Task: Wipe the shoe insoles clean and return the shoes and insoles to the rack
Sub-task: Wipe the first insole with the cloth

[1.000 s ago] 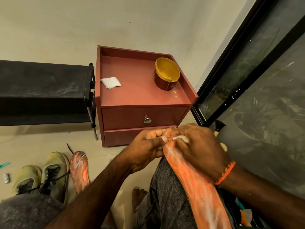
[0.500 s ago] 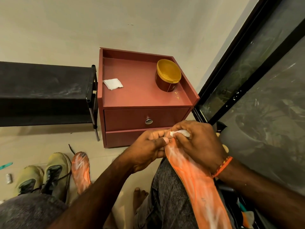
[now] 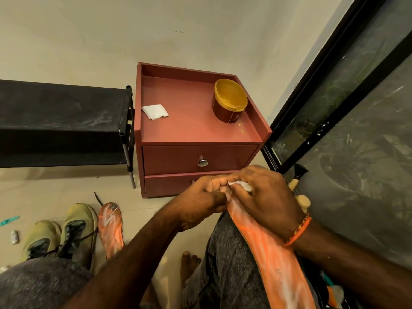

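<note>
An orange insole [image 3: 274,259] with white streaks lies along my right thigh. My left hand [image 3: 200,201] pinches its far tip. My right hand [image 3: 265,197] presses a small white wipe [image 3: 242,185] onto that same tip. A second orange insole [image 3: 111,228] rests on the floor beside a pair of olive-green shoes [image 3: 60,233] at the lower left. The black shoe rack [image 3: 62,121] stands at the left against the wall.
A reddish drawer cabinet [image 3: 200,157] stands just ahead, with a folded white tissue [image 3: 155,111] and a yellow-lidded jar [image 3: 229,100] on top. A dark glass door [image 3: 347,121] runs along the right. Brushes [image 3: 298,188] lean by the door. My bare foot [image 3: 188,264] is on the floor.
My right hand with the wipe has slid up the insole towards its tip, close against my left hand. The view has tilted slightly.
</note>
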